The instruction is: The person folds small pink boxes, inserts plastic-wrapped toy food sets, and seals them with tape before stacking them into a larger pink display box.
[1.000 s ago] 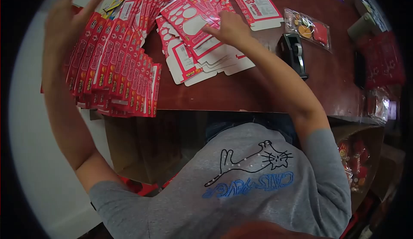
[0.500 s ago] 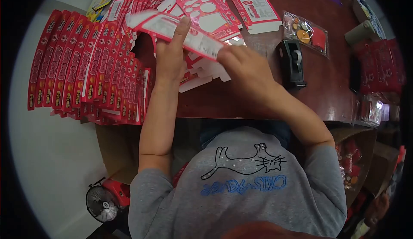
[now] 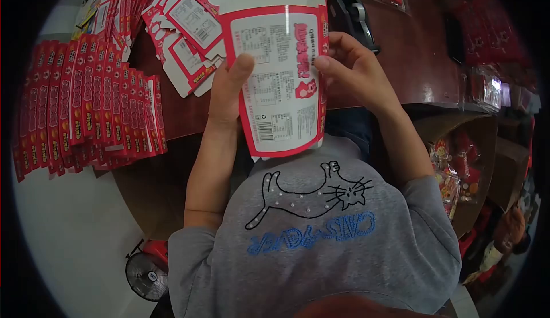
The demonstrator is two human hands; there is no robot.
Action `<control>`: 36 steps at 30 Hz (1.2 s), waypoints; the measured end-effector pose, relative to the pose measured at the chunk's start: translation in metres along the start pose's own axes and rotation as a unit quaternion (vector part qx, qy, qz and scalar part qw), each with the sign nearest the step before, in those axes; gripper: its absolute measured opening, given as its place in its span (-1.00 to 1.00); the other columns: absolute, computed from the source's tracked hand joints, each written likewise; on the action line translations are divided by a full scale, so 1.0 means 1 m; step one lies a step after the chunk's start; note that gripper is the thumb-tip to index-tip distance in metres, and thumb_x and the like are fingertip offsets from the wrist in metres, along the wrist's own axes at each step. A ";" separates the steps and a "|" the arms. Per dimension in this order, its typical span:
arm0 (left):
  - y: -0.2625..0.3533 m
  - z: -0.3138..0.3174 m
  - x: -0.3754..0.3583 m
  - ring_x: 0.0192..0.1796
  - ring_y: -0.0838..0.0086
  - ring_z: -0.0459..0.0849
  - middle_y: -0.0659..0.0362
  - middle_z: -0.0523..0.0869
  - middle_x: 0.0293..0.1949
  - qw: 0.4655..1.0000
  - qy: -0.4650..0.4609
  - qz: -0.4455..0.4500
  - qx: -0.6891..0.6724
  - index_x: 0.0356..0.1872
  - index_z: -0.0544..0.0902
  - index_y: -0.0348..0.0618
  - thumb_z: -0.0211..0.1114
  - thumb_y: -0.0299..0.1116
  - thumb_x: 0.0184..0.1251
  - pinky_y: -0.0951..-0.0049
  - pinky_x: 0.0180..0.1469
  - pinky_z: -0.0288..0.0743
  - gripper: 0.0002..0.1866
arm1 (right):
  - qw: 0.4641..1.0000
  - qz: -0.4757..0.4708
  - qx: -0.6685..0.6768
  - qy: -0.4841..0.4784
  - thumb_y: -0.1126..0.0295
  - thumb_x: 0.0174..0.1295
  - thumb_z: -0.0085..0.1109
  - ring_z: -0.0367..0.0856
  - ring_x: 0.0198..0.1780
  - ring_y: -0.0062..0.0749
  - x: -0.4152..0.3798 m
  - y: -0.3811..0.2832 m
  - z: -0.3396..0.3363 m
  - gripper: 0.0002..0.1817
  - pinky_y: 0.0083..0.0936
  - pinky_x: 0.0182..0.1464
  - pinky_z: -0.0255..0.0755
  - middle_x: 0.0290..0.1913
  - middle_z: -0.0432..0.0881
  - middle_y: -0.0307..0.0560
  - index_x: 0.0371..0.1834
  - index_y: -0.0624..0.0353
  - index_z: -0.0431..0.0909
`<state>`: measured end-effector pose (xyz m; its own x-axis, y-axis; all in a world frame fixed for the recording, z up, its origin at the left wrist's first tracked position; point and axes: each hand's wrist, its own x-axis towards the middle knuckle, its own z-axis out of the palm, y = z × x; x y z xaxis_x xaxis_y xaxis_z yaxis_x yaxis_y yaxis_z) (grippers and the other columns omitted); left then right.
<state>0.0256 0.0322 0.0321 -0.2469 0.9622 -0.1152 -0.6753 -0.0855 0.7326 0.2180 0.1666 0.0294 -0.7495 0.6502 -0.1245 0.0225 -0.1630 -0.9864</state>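
The dark red table (image 3: 404,72) spreads behind everything. Reading the whole view as a clock, a packed row of pink cartons (image 3: 86,97) sits between nine and ten, while flat printed pieces (image 3: 197,23) overlap toward eleven. The held carton (image 3: 281,80) is at twelve, its printed panel facing the camera, a white flap at its top end. The left hand (image 3: 230,89) is closed on the carton's nine o'clock edge — thumb across the panel, other fingers hidden. The right hand (image 3: 356,66) is loosely curled at the three o'clock edge, thumb tip against it; whether it squeezes, I cannot tell. For handling it well, light, even pressure on both long edges should square the walls without creasing the panel, with thumbs best kept off the flap's fold. Against the frame half a second back, where the carton slants across the table with a narrow side showing, it now stands lengthwise — broad panel in view, nearer the grey shirt (image 3: 321,261).
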 end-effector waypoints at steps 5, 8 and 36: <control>-0.018 0.007 0.000 -0.07 0.51 0.75 0.02 0.77 -0.03 0.892 0.141 0.110 0.414 0.12 0.55 -0.39 0.42 -0.25 0.44 0.49 -0.04 0.65 -0.56 | 0.999 0.039 -0.030 -0.010 0.34 0.27 0.47 0.76 -0.11 -0.48 -0.024 0.001 0.007 -0.44 -0.57 -0.19 0.69 0.00 0.74 -0.04 0.27 0.29 0.48; -0.040 -0.001 -0.020 0.07 0.52 0.70 0.03 0.71 0.08 0.956 0.119 0.007 0.269 0.23 0.47 -0.33 0.40 -0.25 0.46 0.49 0.06 0.62 -0.51 | 0.996 -0.001 -0.081 0.032 0.38 0.27 0.46 0.75 -0.06 -0.46 -0.023 0.008 -0.006 -0.36 -0.56 -0.13 0.68 -0.01 0.72 -0.02 0.38 0.27 0.39; 0.006 -0.009 0.003 -0.02 0.61 0.67 0.14 0.73 -0.04 0.942 0.058 0.087 0.318 -0.04 0.69 -0.26 0.33 -0.41 0.49 0.58 0.00 0.57 -0.84 | 0.977 -0.158 -0.130 -0.059 0.43 0.39 0.31 0.62 0.11 -0.54 0.008 0.004 -0.025 -0.80 -0.57 0.16 0.49 0.05 0.70 -0.11 -0.02 0.29 0.69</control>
<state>0.0142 0.0324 0.0301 -0.4148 0.9099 -0.0021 -0.0745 -0.0316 0.9967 0.2284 0.1893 0.0218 -0.8166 0.5457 0.1882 -0.0657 0.2362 -0.9695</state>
